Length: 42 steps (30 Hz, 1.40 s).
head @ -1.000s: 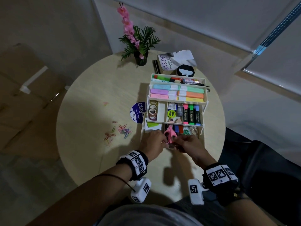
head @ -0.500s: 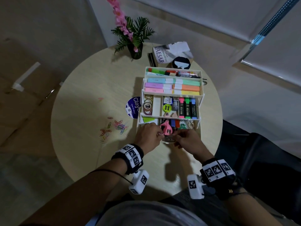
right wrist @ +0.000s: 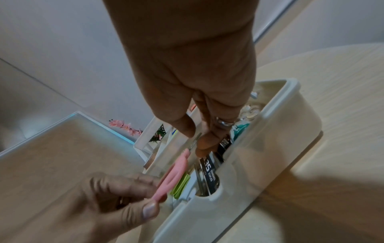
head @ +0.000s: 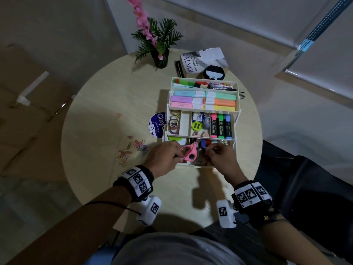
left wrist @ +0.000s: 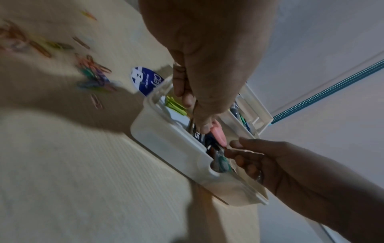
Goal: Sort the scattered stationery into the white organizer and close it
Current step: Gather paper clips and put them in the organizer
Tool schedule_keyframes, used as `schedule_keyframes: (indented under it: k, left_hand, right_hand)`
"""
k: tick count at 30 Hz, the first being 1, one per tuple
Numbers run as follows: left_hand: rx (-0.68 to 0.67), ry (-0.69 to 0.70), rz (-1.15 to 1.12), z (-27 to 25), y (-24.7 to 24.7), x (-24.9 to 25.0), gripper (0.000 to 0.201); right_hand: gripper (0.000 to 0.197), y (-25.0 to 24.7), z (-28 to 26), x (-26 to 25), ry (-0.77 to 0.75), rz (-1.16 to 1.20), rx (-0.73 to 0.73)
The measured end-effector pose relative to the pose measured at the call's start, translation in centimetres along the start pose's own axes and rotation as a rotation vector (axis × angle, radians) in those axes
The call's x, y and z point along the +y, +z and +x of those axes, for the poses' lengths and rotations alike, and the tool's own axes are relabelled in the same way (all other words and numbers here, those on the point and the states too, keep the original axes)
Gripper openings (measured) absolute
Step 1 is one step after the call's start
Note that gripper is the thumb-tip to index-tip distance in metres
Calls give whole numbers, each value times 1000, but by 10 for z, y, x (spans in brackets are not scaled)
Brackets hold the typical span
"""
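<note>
The white organizer point(head: 236, 119) stands open on the round table, its tiered trays filled with highlighters, markers and tape rolls. Pink-handled scissors point(head: 189, 153) hang over its front bottom compartment point(left wrist: 166, 131). My left hand point(head: 178, 155) grips the pink handle point(right wrist: 172, 177). My right hand point(head: 209, 150) pinches the metal blade point(right wrist: 193, 143) between thumb and finger. Under the scissors lie a staples box point(right wrist: 209, 171) and green notes point(right wrist: 180, 185). Coloured paper clips point(head: 133, 148) lie scattered on the table left of the organizer.
A blue round "Clay" label point(head: 155, 124) lies against the organizer's left side. Behind it are a potted plant with pink flowers point(head: 159, 44), a book point(head: 193, 62) and a black round object point(head: 214, 72). The table edge runs near my body.
Both hands have stayed at the front compartment, holding the scissors. The scissors have tilted slightly, and the head view has shifted a little.
</note>
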<state>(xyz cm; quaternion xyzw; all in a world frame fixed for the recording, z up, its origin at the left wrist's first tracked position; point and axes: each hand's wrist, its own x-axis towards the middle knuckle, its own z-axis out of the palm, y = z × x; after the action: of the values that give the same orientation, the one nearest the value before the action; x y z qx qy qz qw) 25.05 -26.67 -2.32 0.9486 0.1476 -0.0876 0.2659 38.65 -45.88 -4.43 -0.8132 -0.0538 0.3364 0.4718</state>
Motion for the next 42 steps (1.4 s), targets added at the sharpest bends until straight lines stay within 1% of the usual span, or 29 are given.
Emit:
schedule_keyframes:
  k: [3,5,7,9,12,16,19,20,22,26,29,33,37,42]
  left_hand:
    - [-34,59,4,1,-10,-12,17]
    - [-48,67,0,3,-12,-16,16]
    - [-69,70,-12,7,-10,-17,18]
    - [-107,72,-31,12,-7,-15,18]
    - [-136,96,-28,16,-6,-13,17]
    - [-110,134,-23,15,-10,-16,16]
    - [-89,139,-11,14,-14,-19,19]
    - [-76,144,-5,14,-16,-21,20]
    - [-65,147,8,14,-20,-23,21]
    - [-56,140,40,14,-23,-25,21]
    - [-30,125,62,12,-13,-26,19]
    - [-20,50,79,10,1,-21,21]
    - [-9,85,103,15,-1,0,21]
    - [-103,27,94,24,-3,6,25]
  right_hand:
    - [12,-3,3,-6,72,153,-19]
    - [13,-4,3,-9,81,134,-60]
    - [12,-3,4,-9,88,74,-96]
    - [10,2,4,-7,95,64,-111]
    - [11,7,3,-7,72,89,-85]
    - [12,6,2,-7,83,151,-29]
    - [7,5,7,-3,101,206,32]
    - [11,4,8,-2,120,246,45]
    - [17,2,9,-3,152,308,53]
    - [13,1,7,-7,154,395,36]
    - [14,-1,8,-4,125,338,36]
    - [13,-3,11,4,39,205,46]
    - [7,-2,16,14,14,91,34]
    - [7,-3,24,26,-22,-14,29]
